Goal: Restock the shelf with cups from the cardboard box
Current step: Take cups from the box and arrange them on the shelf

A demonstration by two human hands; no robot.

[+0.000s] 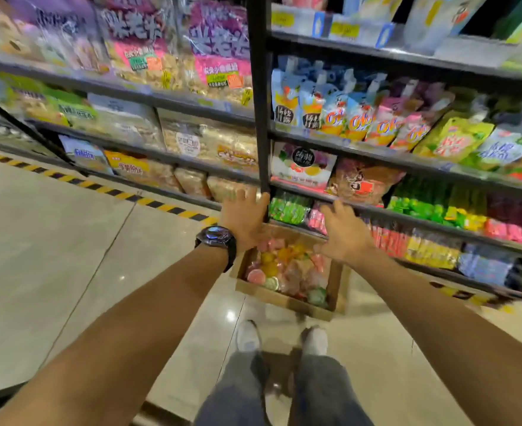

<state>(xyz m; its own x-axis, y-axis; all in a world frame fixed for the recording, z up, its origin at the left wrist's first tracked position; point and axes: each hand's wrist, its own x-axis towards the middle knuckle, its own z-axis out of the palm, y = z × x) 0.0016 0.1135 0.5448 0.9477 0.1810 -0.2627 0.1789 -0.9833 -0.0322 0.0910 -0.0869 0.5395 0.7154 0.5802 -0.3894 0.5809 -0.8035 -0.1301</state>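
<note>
An open cardboard box (333, 290) sits on the floor against the foot of the shelf. It holds several small jelly cups (279, 267) in pink, orange, yellow and green. Both my arms reach out over it. My left hand (245, 218), a dark watch on its wrist, hovers with spread fingers above the box's far left corner. My right hand (344, 232) is open above the box's far right side, fingers spread. Neither hand holds anything. The low shelf (407, 216) behind the box carries rows of coloured cup packs. The whole picture is motion-blurred.
A black upright post (261, 96) divides the shelving just behind my left hand. Snack bags fill the upper shelves on both sides. Yellow-black hazard tape (99, 187) runs along the shelf base. Glossy tiled floor lies to the left; my shoes (281, 336) stand near the box.
</note>
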